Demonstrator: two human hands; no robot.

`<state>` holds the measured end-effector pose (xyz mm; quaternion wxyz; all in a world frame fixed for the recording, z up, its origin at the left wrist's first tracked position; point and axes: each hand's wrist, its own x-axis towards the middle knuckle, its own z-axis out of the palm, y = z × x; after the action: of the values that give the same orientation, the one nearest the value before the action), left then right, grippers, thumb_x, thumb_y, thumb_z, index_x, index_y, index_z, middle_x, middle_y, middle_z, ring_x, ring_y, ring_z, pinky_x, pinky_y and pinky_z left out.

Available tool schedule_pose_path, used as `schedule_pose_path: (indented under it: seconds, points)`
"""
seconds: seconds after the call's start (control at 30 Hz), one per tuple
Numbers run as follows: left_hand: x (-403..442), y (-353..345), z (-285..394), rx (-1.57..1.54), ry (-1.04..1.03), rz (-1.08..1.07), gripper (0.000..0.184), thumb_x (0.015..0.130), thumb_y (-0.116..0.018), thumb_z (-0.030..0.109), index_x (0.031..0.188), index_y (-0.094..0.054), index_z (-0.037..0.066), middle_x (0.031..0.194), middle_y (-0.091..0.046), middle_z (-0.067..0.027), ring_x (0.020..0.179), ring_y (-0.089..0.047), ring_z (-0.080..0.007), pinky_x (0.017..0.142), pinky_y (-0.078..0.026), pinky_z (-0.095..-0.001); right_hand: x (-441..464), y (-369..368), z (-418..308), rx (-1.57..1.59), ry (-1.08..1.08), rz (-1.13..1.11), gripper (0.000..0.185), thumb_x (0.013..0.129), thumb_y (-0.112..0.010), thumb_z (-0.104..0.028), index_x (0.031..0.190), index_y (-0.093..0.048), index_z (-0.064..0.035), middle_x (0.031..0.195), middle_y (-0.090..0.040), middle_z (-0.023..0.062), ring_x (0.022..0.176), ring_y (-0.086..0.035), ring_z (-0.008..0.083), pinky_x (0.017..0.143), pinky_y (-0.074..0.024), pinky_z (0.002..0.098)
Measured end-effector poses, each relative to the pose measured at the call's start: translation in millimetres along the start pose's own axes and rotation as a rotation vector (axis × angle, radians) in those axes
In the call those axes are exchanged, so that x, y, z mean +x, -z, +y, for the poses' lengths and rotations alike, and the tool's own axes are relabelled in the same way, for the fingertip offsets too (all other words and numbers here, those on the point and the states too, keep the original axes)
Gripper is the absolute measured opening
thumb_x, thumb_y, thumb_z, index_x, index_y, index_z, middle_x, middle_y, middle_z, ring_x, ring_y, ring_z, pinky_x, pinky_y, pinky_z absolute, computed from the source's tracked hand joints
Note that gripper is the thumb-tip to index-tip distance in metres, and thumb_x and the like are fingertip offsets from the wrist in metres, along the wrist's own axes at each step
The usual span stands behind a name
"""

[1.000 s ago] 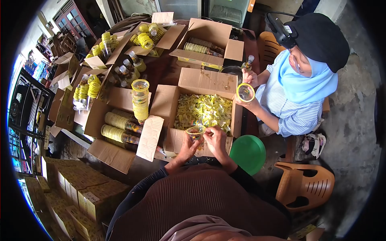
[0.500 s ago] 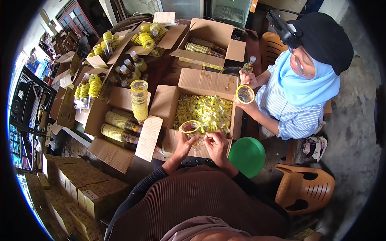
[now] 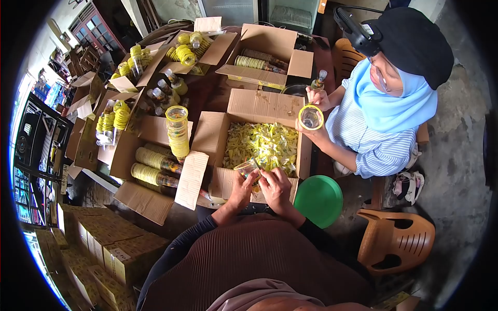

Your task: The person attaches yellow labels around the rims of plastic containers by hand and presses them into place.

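My left hand (image 3: 242,191) is closed round a clear plastic cup (image 3: 247,167) with a yellow rim, tilted over the near flap of an open carton. Against the cup's right side, my right hand (image 3: 276,187) is pinched; whatever its fingertips hold is too small to make out. Small yellow-and-clear packets (image 3: 262,142) fill the carton (image 3: 265,106) just beyond both hands. To the left of the carton rises a tall stack of yellow-rimmed cups (image 3: 178,132).
A co-worker (image 3: 384,119) at the right holds another yellow-rimmed cup (image 3: 311,117). A green round lid or basin (image 3: 318,201) lies right of my hands, near an orange chair (image 3: 397,242). Cartons of stacked cups (image 3: 150,166) stand left; closed boxes (image 3: 104,233) are lower left.
The cup in my left hand rose upright and moved left, then came back right and tilted. My right hand stays beside it, now touching its side. The co-worker's cup shifted slightly left.
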<state>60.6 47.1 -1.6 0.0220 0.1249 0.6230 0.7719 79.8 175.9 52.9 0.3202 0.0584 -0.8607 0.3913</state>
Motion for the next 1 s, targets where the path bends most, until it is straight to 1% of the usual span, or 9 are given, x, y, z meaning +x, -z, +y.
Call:
schedule_pose_path:
  seconds: [0.23,0.37,0.43,0.53,0.6,0.67,0.7,0.8,1.0]
  points:
    - [-4.1,5.9,-11.7,0.105,-0.014,-0.017,0.031,0.097,-0.059,0.018,0.121,-0.047,0.002,0.120,-0.053,-0.0078,0.110,-0.052,-0.0146,0.096,-0.041,-0.0296,-2.1,-8.2,13.2,-0.054,0.016,-0.009,0.022,0.071,-0.071,0.002,0.092,-0.068,-0.0037,0.074,-0.053,0.0087,0.065,-0.057,0.0254,0.057,-0.0463,0.0375]
    - [-2.4,2.4,14.3,0.063,0.027,-0.036,0.034,0.096,-0.061,0.020,0.123,-0.047,0.005,0.119,-0.054,-0.0071,0.110,-0.052,-0.0158,0.092,-0.044,-0.0324,-1.8,-4.1,42.1,-0.105,-0.043,-0.021,0.024,0.073,-0.073,0.000,0.096,-0.069,-0.0060,0.076,-0.054,0.0080,0.066,-0.059,0.0255,0.058,-0.0475,0.0366]
    - [8.2,-0.6,39.6,-0.378,0.574,0.107,0.036,0.095,-0.063,0.022,0.124,-0.047,0.009,0.116,-0.056,-0.0056,0.108,-0.055,-0.0174,0.087,-0.049,-0.0359,-2.5,-5.4,48.6,0.072,-0.182,-0.015,0.017,0.076,-0.072,0.002,0.091,-0.068,-0.0037,0.078,-0.056,0.0090,0.064,-0.061,0.0241,0.056,-0.0475,0.0343]
    - [11.2,6.1,35.7,-0.440,0.512,0.083,0.037,0.095,-0.062,0.023,0.127,-0.046,0.012,0.115,-0.057,-0.0048,0.107,-0.058,-0.0186,0.085,-0.051,-0.0380,-0.5,3.6,34.0,0.249,-0.343,-0.039,0.015,0.078,-0.070,0.003,0.092,-0.067,-0.0014,0.080,-0.057,0.0098,0.063,-0.061,0.0207,0.055,-0.0480,0.0316]
    - [12.1,14.0,27.3,-0.457,0.499,0.062,0.037,0.096,-0.060,0.023,0.128,-0.047,0.010,0.114,-0.059,-0.0058,0.104,-0.061,-0.0190,0.086,-0.052,-0.0366,-5.1,-2.7,43.4,0.337,-0.310,-0.032,0.013,0.083,-0.070,-0.001,0.095,-0.066,0.0001,0.081,-0.058,0.0087,0.064,-0.060,0.0149,0.057,-0.0477,0.0270]
    - [15.7,22.5,13.6,-0.607,0.466,-0.078,0.036,0.096,-0.060,0.025,0.127,-0.049,0.008,0.113,-0.060,-0.0067,0.102,-0.062,-0.0195,0.087,-0.052,-0.0366,-6.7,-7.4,48.5,0.549,-0.457,-0.115,0.016,0.086,-0.070,-0.005,0.101,-0.064,0.0001,0.081,-0.059,0.0062,0.064,-0.057,0.0109,0.057,-0.0456,0.0237]
    - [15.0,23.6,22.6,-0.570,0.510,-0.090,0.041,0.095,-0.061,0.032,0.126,-0.051,0.006,0.111,-0.060,-0.0073,0.100,-0.063,-0.0201,0.087,-0.052,-0.0368,-5.2,-9.9,50.0,0.651,-0.497,-0.106,0.019,0.088,-0.070,-0.007,0.105,-0.063,-0.0008,0.074,-0.054,-0.0002,0.063,-0.049,0.0053,0.055,-0.0398,0.0213]
    - [15.5,23.7,17.8,-0.602,0.535,-0.115,0.048,0.094,-0.062,0.038,0.127,-0.050,0.006,0.112,-0.060,-0.0073,0.099,-0.063,-0.0208,0.088,-0.052,-0.0374,-2.1,-7.1,54.8,0.832,-0.636,-0.213,0.019,0.088,-0.069,-0.002,0.105,-0.062,-0.0012,0.078,-0.056,-0.0032,0.066,-0.046,0.0030,0.060,-0.0387,0.0185]
    - [16.1,28.4,18.5,-0.483,0.613,-0.134,0.054,0.093,-0.062,0.041,0.131,-0.047,0.006,0.114,-0.058,-0.0075,0.098,-0.063,-0.0217,0.084,-0.051,-0.0352,-2.9,-12.0,60.8,0.771,-0.654,-0.307,0.015,0.088,-0.068,-0.002,0.102,-0.062,-0.0019,0.078,-0.057,-0.0037,0.068,-0.049,0.0019,0.061,-0.0401,0.0186]
